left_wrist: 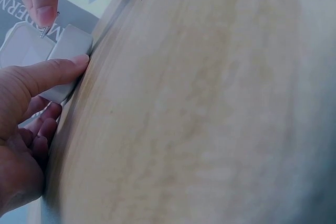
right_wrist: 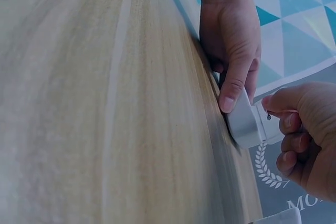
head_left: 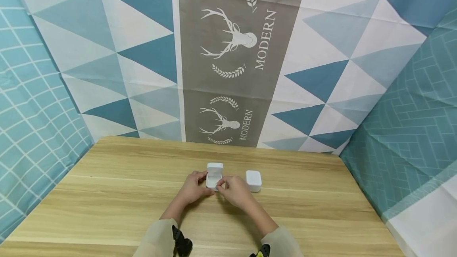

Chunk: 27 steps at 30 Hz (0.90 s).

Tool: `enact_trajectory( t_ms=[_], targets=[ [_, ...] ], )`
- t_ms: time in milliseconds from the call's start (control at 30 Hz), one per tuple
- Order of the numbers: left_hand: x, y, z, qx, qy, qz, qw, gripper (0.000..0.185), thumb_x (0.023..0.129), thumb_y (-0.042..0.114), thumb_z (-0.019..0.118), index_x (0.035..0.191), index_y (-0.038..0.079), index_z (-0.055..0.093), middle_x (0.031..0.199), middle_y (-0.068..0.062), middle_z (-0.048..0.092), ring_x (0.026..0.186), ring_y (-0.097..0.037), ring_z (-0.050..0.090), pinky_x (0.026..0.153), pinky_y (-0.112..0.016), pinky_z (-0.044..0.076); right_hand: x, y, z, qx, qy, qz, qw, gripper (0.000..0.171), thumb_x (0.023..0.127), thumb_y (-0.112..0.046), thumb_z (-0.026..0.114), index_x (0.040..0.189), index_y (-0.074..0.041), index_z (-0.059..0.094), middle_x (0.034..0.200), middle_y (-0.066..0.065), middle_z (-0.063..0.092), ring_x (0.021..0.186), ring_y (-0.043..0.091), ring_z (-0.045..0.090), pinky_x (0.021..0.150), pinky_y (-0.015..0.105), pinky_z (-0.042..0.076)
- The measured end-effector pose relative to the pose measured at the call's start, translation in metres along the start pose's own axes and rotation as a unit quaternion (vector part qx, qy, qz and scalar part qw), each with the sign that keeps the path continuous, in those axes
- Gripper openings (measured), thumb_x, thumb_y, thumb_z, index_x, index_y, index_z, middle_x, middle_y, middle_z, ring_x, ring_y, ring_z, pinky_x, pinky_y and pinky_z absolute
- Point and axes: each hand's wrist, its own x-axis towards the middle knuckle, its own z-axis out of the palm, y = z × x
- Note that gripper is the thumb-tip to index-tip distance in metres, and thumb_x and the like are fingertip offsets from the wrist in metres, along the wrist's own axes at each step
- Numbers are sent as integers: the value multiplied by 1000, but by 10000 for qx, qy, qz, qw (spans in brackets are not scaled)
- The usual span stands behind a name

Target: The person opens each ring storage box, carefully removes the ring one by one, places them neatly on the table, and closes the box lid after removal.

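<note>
Midway, by the look of it, through working a small metal piece point(left_wrist: 43, 32) at the open white jewellery box point(head_left: 214, 175), which sits mid-table point(head_left: 107, 193) with its lid upright at twelve o'clock. Left hand point(head_left: 194, 187), at eight o'clock of the box: thumb laid straight along its side, other fingers curled beneath, steadying it. Right hand point(head_left: 235, 189), at four o'clock: fingertips pinching the tiny piece just over the box's rim; too small to name more closely. Judging from this, next calls for a fine, steady lowering onto the insert, with the box kept from sliding. Counted: two white boxes, one open, one closed box point(head_left: 253, 180) at three o'clock of the first; one metal piece; two hands.
</note>
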Motion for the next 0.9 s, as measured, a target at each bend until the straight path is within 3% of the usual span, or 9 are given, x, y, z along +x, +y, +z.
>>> enact_trajectory(
  t_ms=[900],
  targets=[
    [2,-2,1,-76,101,103,9999,69,62,13,85,123,-4,58,105,-13,60,102,-29,56,91,-46,46,-10,-6,0,121,-128,-326,9993,10,85,-17,65,85,-10,72,51,-11,47,42,-3,35,39,15,29]
  ],
)
